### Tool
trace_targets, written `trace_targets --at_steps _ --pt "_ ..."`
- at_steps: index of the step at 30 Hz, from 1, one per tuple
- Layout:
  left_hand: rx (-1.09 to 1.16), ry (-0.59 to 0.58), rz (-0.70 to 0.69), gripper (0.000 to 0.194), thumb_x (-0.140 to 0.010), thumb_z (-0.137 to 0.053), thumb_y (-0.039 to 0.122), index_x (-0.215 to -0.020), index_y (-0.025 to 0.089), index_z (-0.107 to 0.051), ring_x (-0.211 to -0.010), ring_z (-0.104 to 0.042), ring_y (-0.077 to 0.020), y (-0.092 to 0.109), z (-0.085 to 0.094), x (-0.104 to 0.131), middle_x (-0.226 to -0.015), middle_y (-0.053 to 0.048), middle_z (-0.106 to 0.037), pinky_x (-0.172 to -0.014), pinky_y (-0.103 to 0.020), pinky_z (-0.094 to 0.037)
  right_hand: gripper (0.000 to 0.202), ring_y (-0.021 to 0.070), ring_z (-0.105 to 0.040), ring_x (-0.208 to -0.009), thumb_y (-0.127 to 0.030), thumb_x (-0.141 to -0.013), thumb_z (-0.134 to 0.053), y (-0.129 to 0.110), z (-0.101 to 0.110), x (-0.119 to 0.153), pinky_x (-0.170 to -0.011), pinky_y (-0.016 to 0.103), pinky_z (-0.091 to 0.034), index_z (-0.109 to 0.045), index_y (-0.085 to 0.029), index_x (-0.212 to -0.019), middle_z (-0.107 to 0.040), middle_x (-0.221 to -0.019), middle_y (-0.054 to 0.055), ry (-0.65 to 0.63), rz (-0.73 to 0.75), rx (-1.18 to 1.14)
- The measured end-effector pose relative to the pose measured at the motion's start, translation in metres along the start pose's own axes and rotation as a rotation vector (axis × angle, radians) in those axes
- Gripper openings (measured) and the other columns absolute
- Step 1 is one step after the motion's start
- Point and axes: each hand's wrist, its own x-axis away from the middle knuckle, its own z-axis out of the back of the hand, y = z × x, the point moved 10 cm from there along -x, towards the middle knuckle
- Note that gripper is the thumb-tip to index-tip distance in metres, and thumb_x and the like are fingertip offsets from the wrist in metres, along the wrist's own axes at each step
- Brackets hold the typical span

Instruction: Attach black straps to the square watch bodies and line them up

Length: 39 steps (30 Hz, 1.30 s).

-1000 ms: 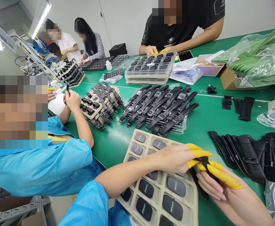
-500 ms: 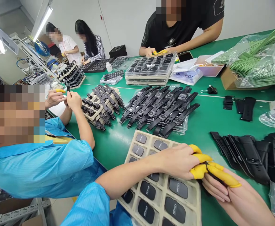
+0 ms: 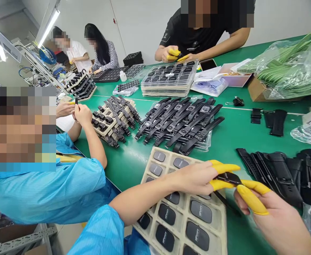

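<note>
My left hand, with yellow finger covers, grips a black watch case between thumb and fingers. At the case's right end, the yellow-covered fingertips of my right hand pinch its edge. A dark strap hangs below the case, partly blurred. Under my left forearm lies a beige tray whose compartments hold square dark watch faces with white lettering. Loose black straps are heaped to the right of my hands.
Assembled watches lie in rows on stacked trays beyond my hands. Further back stands a tray stack. A person in blue sits at left, another in black opposite. Green straps fill a box at right.
My hands have moved slightly apart and turned the watch, so its dark case now shows between them. The person opposite has raised one hand.
</note>
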Motion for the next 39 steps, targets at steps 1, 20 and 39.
trace_targets --at_steps 1,20,39 --pt "-0.006 0.015 0.025 0.061 -0.102 -0.048 0.024 -0.161 0.012 -0.037 -0.134 -0.061 -0.028 -0.001 0.002 0.002 -0.141 -0.017 -0.063 -0.114 -0.04 -0.052 0.014 0.0142 -0.05 -0.036 -0.041 -0.094 -0.058 -0.001 0.005 0.001 -0.035 0.023 -0.041 -0.063 -0.033 -0.083 -0.05 -0.05 -0.007 0.039 0.009 0.081" --pt "-0.758 0.047 0.186 0.036 -0.097 -0.048 0.007 -0.125 0.017 -0.068 -0.107 -0.067 -0.0287 -0.04 0.057 0.002 -0.112 -0.013 -0.075 -0.092 -0.042 -0.05 0.033 0.022 -0.067 -0.072 -0.041 -0.101 -0.049 0.008 0.029 -0.014 -0.066 0.033 -0.05 -0.07 -0.022 -0.085 -0.071 -0.08 0.008 0.099 -0.073 0.487" --pt "-0.856 -0.006 0.291 0.023 -0.101 -0.049 0.019 -0.102 0.017 -0.072 -0.101 -0.064 -0.0298 -0.032 0.063 0.032 -0.104 -0.013 -0.07 -0.087 -0.041 -0.052 0.027 0.0355 -0.052 -0.129 -0.033 -0.1 -0.056 0.009 0.074 -0.008 -0.111 0.057 -0.045 -0.068 -0.021 -0.121 -0.058 -0.133 0.018 0.484 0.001 0.786"
